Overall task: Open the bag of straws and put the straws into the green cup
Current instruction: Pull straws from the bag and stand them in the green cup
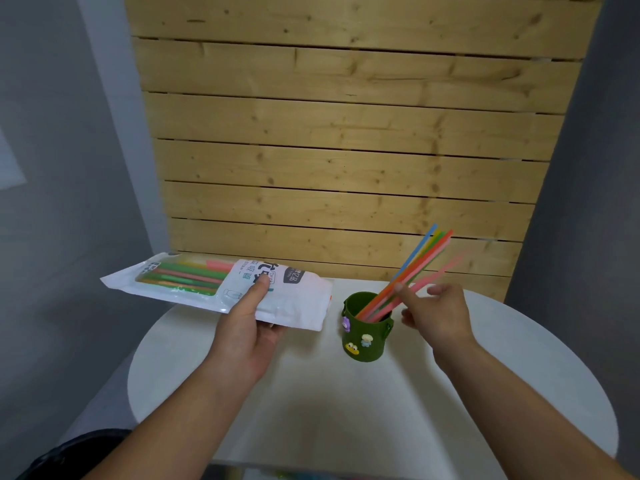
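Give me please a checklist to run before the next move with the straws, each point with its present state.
1. Green cup stands upright on the table: ok.
2. Straws in the cup lean right, lower ends inside it: ok.
3. Left hand grips the bag, thumb on top: ok.
4. Bag emptied: not ok, coloured straws show through its window.
5. Right hand free of the straws: cannot tell, blurred.

Dim, soft indoor light, wide-angle warp at edges.
I see motion blur on the right hand (pixel 437 313); faint shadows on the white table (pixel 311 410).
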